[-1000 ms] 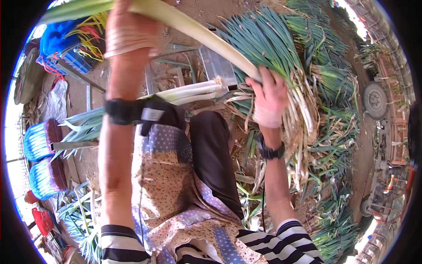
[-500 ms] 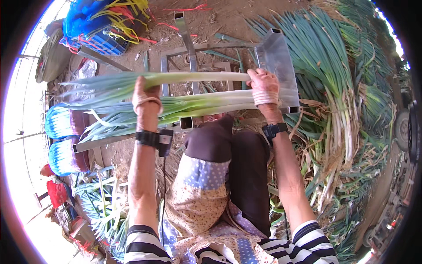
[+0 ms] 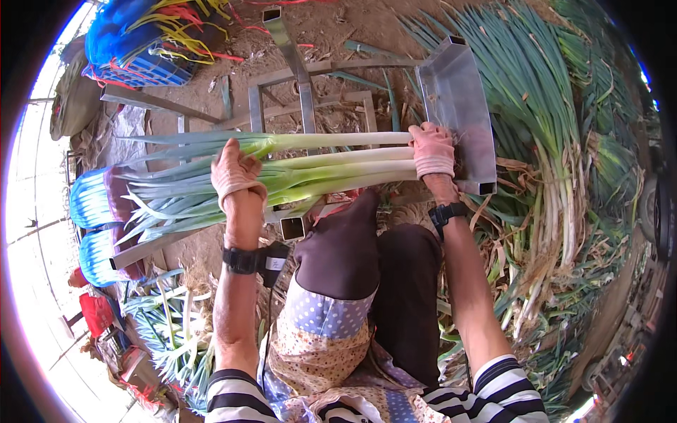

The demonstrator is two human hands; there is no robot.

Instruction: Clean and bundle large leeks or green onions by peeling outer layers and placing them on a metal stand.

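Several long green onions (image 3: pixel 338 169) lie side by side across a metal frame, white ends to the right and leaves to the left. My left hand (image 3: pixel 238 173), in a pale glove, curls over their leaves just below the uppermost green onion (image 3: pixel 338 140). Its fingertips are bent down into the greens and partly hidden. At the other end, my right hand (image 3: pixel 433 149), also gloved, closes round the white root end of that uppermost stalk. It is close to the upright metal end plate (image 3: pixel 471 113).
The metal frame (image 3: pixel 307 106) stands over bare soil before my knees. A large heap of green onions (image 3: pixel 522 92) fills the right side, with more stalks (image 3: pixel 176 338) at lower left. Blue-netted bundles (image 3: pixel 94 201) sit left, and a blue crate (image 3: pixel 151 72) stands upper left.
The uppermost green onion has come down against the others, its root end moving right toward the end plate. My right hand has shifted right and down with it; my left hand has moved lower.
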